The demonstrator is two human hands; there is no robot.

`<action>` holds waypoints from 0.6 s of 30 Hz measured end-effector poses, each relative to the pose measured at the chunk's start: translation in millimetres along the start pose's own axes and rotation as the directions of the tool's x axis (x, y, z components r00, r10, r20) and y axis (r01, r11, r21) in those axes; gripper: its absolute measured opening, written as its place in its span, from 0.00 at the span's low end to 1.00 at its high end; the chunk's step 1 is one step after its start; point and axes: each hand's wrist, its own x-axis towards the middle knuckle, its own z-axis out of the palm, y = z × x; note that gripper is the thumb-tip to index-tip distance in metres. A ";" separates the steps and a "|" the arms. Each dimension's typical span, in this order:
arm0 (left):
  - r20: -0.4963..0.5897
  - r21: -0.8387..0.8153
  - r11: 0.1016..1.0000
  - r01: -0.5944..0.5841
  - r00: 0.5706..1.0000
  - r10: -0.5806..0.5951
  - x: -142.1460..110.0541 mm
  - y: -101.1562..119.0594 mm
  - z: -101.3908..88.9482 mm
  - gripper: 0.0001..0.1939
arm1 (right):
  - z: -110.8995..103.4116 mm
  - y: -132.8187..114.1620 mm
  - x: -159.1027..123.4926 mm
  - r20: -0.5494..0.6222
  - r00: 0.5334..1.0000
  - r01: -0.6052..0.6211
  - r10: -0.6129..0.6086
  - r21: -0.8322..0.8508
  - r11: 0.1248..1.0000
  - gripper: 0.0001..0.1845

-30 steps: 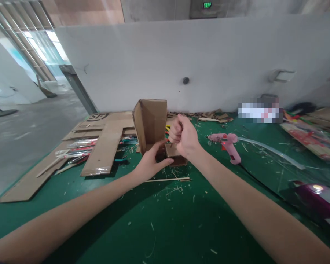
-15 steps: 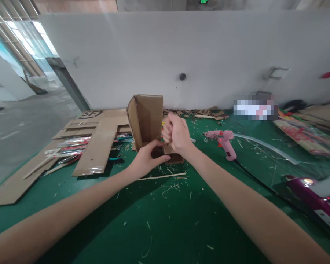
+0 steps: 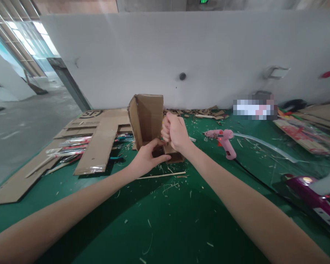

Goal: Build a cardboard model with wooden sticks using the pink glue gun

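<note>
An open-sided cardboard structure (image 3: 150,115) with tall upright panels stands on the green table. A low cardboard box part (image 3: 176,159) joins or adjoins it at the lower right. My left hand (image 3: 145,160) grips the low part, its thumb along the front and its fingers reaching behind. Closed in a fist, my right hand (image 3: 176,132) is right above the low part's top. Something thin seems to show under the fist, but what it holds is mostly hidden. A thin wooden stick (image 3: 162,175) lies just in front.
A pink glue gun (image 3: 221,138) with a clear glue stick lies to the right, its cable running toward a purple device (image 3: 315,194). Cardboard sheets (image 3: 97,146) and plastic-wrapped tools (image 3: 71,146) lie left. Cardboard scraps (image 3: 206,112) line the white wall (image 3: 126,55).
The view has shifted slightly, so everything sits a little further left and higher than a second ago. Both hands keep their grip at the cardboard; the right fist has barely moved.
</note>
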 end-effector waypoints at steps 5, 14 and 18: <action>0.006 -0.009 1.000 -0.008 1.000 0.008 0.0 0.6 0.3 0.21 | 0.4 -0.4 -0.3 -0.021 1.000 -0.012 0.012 0.000 1.000 0.22; 0.018 -0.028 0.999 -0.021 1.000 0.021 -0.5 -0.1 1.0 0.19 | 1.5 4.7 -0.8 -0.006 1.000 0.010 -0.010 -0.018 1.000 0.22; 0.012 0.004 1.000 -0.016 1.000 0.016 -0.3 -0.7 0.9 0.20 | 1.4 6.1 -1.1 -0.018 1.000 0.012 -0.012 -0.021 1.000 0.23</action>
